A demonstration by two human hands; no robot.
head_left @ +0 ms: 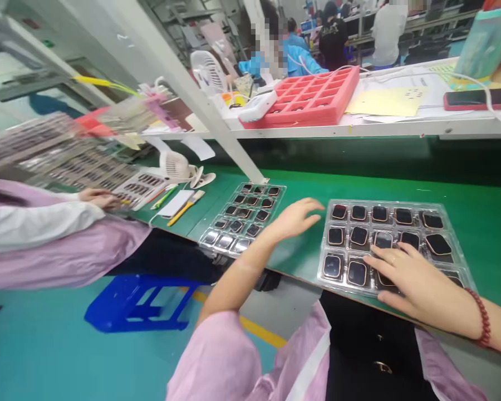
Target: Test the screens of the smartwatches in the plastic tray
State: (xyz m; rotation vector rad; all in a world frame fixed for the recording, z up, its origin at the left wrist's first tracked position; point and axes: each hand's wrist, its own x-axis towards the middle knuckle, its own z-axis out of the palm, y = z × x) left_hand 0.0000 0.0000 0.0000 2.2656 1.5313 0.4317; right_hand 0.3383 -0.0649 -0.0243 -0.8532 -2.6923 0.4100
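Note:
My left hand (297, 219) hovers over the green bench between two clear plastic trays, fingers stretched out, holding nothing. Over the right clear tray (446, 214) is my right hand (420, 287), fingers spread; whether the fingertips touch the pieces beneath cannot be made out. Rows of square dark watch faces (358, 213) with gold-coloured rims fill this tray, and my palm hides some of them. One watch face (438, 244) sits tilted in its pocket. The left clear tray (275, 193) holds similar pieces, its near row looking shiny and pale.
A co-worker's hand (98, 197) works at trays on the left. Nearby lie a yellow-handled brush (186, 208) and a small white fan (175, 166). A slanted white post (229, 133) meets the bench. The shelf above carries a red compartment tray (304, 97). A blue stool (144, 303) stands below.

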